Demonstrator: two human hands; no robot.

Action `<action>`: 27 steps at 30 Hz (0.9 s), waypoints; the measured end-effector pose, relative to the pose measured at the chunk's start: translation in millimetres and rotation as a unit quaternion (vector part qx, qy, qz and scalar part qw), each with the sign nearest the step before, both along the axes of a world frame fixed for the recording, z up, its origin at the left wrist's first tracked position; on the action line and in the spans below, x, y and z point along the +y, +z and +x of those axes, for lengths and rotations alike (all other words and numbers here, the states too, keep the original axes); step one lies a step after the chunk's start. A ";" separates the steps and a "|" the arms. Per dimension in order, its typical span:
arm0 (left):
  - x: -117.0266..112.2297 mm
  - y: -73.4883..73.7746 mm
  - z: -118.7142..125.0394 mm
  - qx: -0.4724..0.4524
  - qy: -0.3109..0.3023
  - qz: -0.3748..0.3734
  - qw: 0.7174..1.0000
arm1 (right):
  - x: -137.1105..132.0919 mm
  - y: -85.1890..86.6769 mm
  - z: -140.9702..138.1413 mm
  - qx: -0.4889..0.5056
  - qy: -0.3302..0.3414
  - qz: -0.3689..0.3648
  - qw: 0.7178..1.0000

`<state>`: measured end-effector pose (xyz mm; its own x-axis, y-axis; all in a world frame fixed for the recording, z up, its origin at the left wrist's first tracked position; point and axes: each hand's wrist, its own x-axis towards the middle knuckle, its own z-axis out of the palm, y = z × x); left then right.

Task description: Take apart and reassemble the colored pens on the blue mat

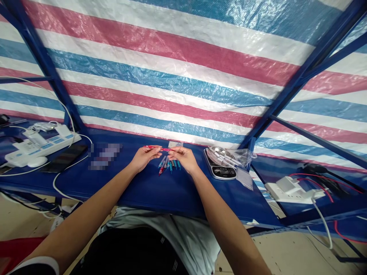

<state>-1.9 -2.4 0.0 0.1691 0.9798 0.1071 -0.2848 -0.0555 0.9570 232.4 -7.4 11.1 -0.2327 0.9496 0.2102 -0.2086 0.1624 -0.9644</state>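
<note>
My left hand (144,157) and my right hand (183,157) meet over the blue table (149,191). Both pinch a thin red pen (156,148) held level between them, the left at its left part, the right at its right end. Just below the hands lies a small row of several pens (169,165), red and teal, side by side on the table. My fingers are closed around the red pen.
A small digital scale (223,171) carrying a clear bag of white parts (229,156) stands right of the hands. White power strips with cables (40,143) lie at far left, another strip (289,189) at right. A striped tarp (183,76) backs the table.
</note>
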 end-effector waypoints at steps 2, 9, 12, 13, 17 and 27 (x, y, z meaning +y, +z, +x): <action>-0.2 -0.5 0.1 -0.005 -0.004 0.005 1.000 | -0.7 2.0 0.0 -0.033 0.012 -0.026 0.999; -1.5 -0.3 2.9 0.001 -0.005 0.013 1.000 | 0.2 3.5 4.0 -0.088 0.016 -0.006 0.996; -1.6 0.0 2.4 0.008 -0.003 0.014 1.000 | -0.1 2.8 4.4 -0.084 0.017 0.046 0.995; -1.7 0.1 2.2 0.010 -0.004 0.014 1.000 | -0.3 2.7 4.1 -0.091 0.019 0.044 0.995; -2.2 -0.3 2.2 0.013 -0.013 0.012 1.000 | -1.2 4.3 3.5 -0.139 0.022 -0.023 0.990; -0.5 -2.7 1.0 0.003 -0.016 0.007 1.000 | -3.8 7.0 5.0 -0.122 0.040 0.029 0.991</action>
